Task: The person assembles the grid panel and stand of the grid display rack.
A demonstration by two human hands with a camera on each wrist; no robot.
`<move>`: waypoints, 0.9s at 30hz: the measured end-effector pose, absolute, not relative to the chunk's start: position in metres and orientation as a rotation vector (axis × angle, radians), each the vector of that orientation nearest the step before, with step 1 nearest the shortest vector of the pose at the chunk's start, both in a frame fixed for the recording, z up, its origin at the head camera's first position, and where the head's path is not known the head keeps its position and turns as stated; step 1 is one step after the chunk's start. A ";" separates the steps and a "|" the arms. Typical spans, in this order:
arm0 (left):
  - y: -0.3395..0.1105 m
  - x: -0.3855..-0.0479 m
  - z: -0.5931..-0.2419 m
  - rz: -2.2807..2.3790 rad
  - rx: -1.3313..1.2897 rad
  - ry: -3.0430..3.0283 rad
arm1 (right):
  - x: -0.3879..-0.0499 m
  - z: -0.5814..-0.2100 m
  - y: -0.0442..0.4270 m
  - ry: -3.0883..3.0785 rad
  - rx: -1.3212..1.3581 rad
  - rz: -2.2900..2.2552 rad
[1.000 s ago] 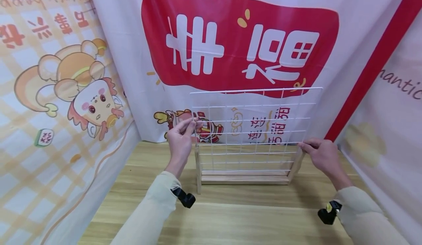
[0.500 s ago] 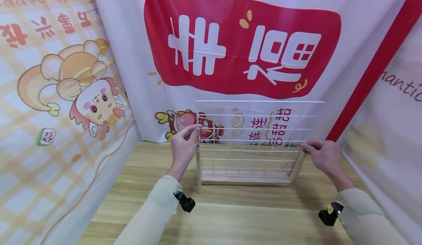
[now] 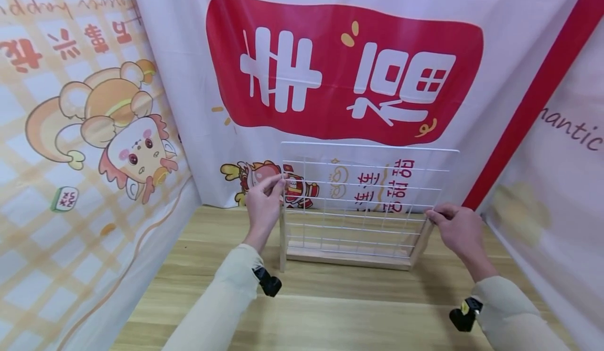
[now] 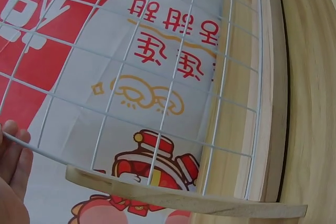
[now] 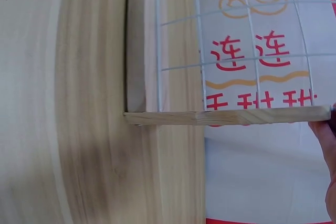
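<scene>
A white wire grid [image 3: 368, 146] stands upright in a pale wooden stand [image 3: 349, 261], its top well above the two side posts. My left hand [image 3: 264, 201] pinches the grid's left edge wire just above the left post [image 3: 283, 241]. In the left wrist view, the fingers [image 4: 21, 174] lie at that edge wire, beyond the end of the post [image 4: 184, 201]. My right hand [image 3: 460, 230] grips the top end of the right post [image 3: 422, 241]. The right wrist view has only part of that hand [image 5: 328, 148], at the post's end [image 5: 236, 117].
The stand rests on a wood-grain table [image 3: 330, 319]. Behind it hangs a white cloth with a red printed panel [image 3: 335, 78]. Printed cloths hang on the left [image 3: 113, 235] and right [image 3: 542, 193]. Small black cameras [image 3: 269, 283] are worn on both wrists.
The wire grid has slid down between the posts, its top edge now lower. My left hand has kept its pinch and moved slightly lower with it. The right hand still grips its post.
</scene>
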State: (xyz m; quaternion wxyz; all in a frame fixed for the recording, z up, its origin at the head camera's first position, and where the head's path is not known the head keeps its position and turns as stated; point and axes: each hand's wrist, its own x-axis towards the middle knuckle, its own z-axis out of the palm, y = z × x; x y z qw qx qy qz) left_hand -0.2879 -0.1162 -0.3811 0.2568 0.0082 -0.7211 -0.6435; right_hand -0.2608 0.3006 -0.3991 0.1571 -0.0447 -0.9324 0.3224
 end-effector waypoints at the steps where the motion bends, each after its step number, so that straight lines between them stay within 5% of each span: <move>1: -0.116 -0.286 -0.380 -1.721 0.028 -1.959 | -0.260 -0.400 0.299 -2.652 -0.135 0.916; 7: -0.113 -0.259 -0.388 -1.291 -0.133 -2.056 | -0.241 -0.397 0.282 -2.463 -0.178 0.859; 16: -0.091 -0.202 -0.422 -0.341 -0.498 -2.682 | -0.204 -0.401 0.229 -2.577 0.239 0.203; 27: -0.087 -0.197 -0.446 -0.227 -0.485 -2.879 | -0.192 -0.436 0.197 -2.818 0.308 0.209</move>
